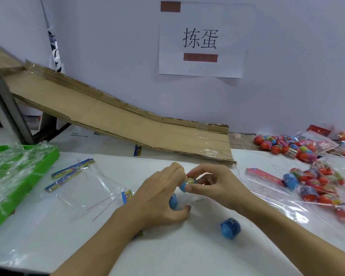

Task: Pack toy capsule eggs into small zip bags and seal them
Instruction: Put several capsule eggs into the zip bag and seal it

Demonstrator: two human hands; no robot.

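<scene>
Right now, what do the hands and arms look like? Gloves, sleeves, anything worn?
Both hands are bare: no gloves on the left hand or the right hand. No rings, watch or bands are visible. Both forearms are uncovered right to the bottom edge of the picture, so no sleeves show. Nails look short and unpainted.

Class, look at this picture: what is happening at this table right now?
A person is packing toy eggs. The right hand pinches a blue egg while the left hand holds a clear bag with another blue egg inside. A third egg lies loose on the table. Empty bags lie left, red eggs right.
</scene>
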